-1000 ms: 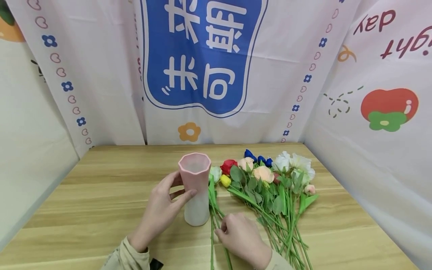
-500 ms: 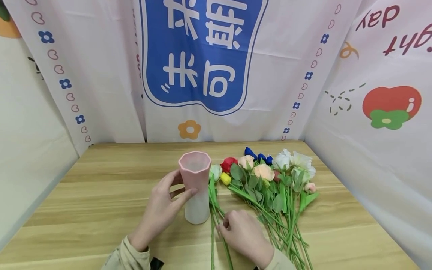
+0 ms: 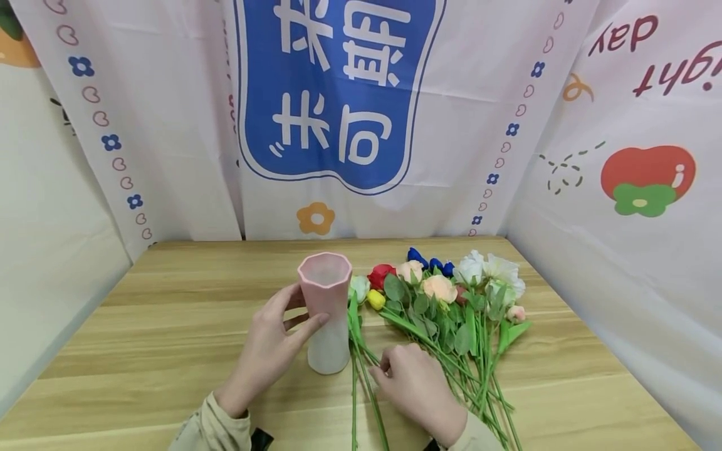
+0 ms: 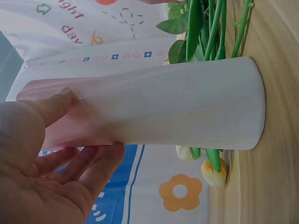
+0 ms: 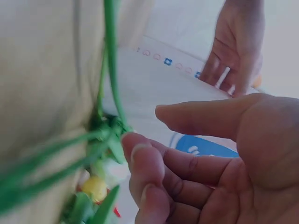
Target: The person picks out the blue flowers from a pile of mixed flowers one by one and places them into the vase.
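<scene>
A pink-to-white vase (image 3: 329,335) with a faceted rim stands upright on the wooden table. My left hand (image 3: 271,344) holds its upper part from the left, thumb in front and fingers behind; the left wrist view shows this vase (image 4: 187,107) from the side. Just right of the vase lie artificial flower stems (image 3: 369,401). My right hand (image 3: 417,388) hovers beside them, fingers loosely curled. In the right wrist view, a gap separates the thumb of my right hand (image 5: 205,154) from its fingers, and nothing shows between them. A green stem (image 5: 112,70) passes close to the fingertips.
A pile of artificial flowers lies on the right of the table (image 3: 169,326), with a red rose (image 3: 381,275), a yellow tulip (image 3: 375,299), peach roses (image 3: 440,288), blue buds (image 3: 416,257) and white blooms (image 3: 502,272). Printed cloth (image 3: 451,125) encloses the back and sides.
My right hand has shifted slightly right and away from the loose stems beside the vase. The left hand and vase have stayed in place.
</scene>
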{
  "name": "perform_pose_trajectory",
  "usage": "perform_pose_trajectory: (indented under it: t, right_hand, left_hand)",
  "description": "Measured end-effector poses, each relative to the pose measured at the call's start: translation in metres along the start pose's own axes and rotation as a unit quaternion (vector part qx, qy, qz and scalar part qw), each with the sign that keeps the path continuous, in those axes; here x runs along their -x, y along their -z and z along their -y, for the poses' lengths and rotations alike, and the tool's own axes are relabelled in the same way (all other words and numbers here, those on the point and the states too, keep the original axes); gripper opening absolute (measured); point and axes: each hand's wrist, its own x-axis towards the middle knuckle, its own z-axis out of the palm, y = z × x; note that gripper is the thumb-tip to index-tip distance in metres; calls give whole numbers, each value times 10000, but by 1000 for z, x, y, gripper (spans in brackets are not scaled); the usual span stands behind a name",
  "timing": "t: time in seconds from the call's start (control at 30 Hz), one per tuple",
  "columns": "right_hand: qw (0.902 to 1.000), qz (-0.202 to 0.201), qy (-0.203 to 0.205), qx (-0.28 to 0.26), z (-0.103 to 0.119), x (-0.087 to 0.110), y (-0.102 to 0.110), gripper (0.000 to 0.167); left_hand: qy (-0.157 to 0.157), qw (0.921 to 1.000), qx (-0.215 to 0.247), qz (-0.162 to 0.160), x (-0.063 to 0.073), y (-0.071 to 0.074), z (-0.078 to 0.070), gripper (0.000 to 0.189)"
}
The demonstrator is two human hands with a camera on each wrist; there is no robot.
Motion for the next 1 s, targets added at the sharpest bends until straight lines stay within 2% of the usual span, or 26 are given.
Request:
perform_pose_trajectory:
  t: [0.23,0.33,0.5,0.63,0.83,1.0]
  right_hand:
    - [9995,-142,-279,107,-10,8,25,38]
    - [9989,-217,-403,120,-21,11,34,29]
    - [9961,-330,-817,91,-49,16,49,26]
    - [9934,-377,-1084,-14,-77,21,62,38]
    - [9917,-380,-1218,170,-120,24,78,47]
    - [9928,-31,-1193,121,-143,21,83,50]
  left_hand:
    - [3,10000,-51,29,-1,1,-2,59]
    - [2,10000,-88,15,-1,2,-3,59]
    - [48,10000,-60,57,0,1,-2,58]
    - [40,10000,-65,60,-2,-1,-2,58]
    - [99,9999,-46,91,-1,-2,-2,59]
    - [137,9999,5,45,-1,-1,-2,58]
